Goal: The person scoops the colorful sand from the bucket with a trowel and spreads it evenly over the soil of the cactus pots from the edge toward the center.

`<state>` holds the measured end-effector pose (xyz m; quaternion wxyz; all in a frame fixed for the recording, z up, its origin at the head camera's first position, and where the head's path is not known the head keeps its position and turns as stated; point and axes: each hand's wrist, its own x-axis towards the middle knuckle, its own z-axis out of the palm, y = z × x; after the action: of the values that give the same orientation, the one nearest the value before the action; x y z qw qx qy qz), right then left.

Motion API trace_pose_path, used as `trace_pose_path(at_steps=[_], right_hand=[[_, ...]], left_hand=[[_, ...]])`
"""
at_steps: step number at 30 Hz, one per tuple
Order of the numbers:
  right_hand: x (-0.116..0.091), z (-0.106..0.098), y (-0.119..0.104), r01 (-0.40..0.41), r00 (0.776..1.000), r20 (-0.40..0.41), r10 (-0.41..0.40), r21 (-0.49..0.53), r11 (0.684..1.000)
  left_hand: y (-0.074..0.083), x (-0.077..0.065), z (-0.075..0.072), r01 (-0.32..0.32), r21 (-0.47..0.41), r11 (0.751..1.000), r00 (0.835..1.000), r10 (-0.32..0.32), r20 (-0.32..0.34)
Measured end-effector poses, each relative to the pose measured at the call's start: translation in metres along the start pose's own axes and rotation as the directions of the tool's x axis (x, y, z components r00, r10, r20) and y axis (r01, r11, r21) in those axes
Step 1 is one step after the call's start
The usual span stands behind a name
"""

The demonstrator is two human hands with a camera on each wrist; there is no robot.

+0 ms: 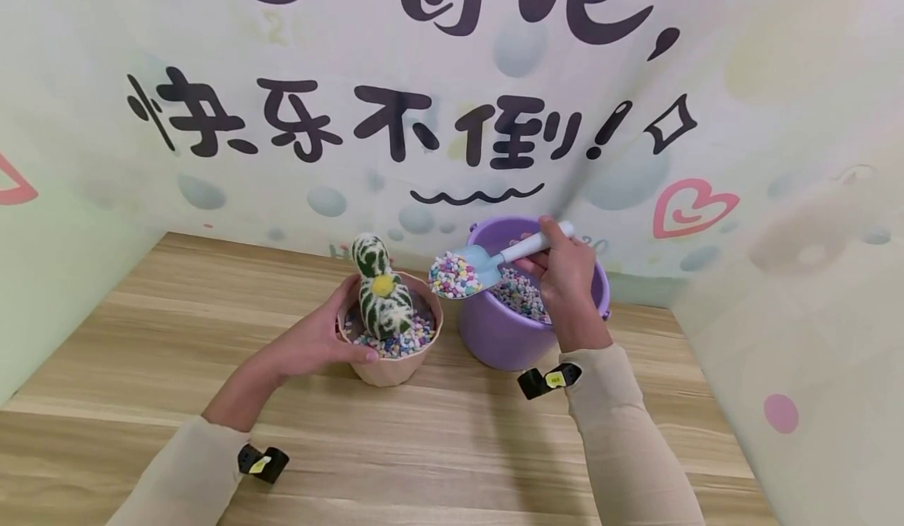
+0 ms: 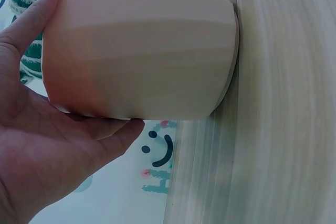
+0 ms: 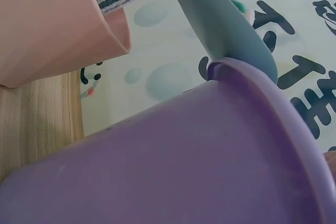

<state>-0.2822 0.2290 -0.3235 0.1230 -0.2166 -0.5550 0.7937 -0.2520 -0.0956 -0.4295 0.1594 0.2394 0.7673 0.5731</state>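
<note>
A pale pink flowerpot (image 1: 391, 373) stands on the table, holding a plush-looking green and white cactus (image 1: 384, 318) with a yellow flower. Colourful pebbles (image 1: 410, 341) lie around the cactus base. My left hand (image 1: 318, 341) grips the pot from its left side, thumb near the front rim. In my right hand (image 1: 568, 271) is the white handle of a small trowel (image 1: 523, 250). Its light blue blade carries a heap of pebbles (image 1: 454, 276) above the gap between pot and bucket. Below the right hand, the purple bucket (image 1: 504, 345) contains more pebbles (image 1: 521, 297).
The wood-grain table (image 1: 282, 290) meets a printed backdrop (image 1: 353, 173) with black lettering right behind the pot and bucket. A pale side wall (image 1: 798, 337) borders the table on the right. Each sleeve bears a black wrist camera (image 1: 549, 381).
</note>
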Motion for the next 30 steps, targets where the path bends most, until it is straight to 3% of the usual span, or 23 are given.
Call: trace_pose_path(at_steps=[30], right_hand=[[-0.0030, 0.0097, 0.0027, 0.089, 0.996, 0.025, -0.089, -0.017, 0.996]], left_hand=[[-0.0027, 0.0004, -0.0013, -0.015, -0.027, 1.000, 1.000, 0.015, 0.017]])
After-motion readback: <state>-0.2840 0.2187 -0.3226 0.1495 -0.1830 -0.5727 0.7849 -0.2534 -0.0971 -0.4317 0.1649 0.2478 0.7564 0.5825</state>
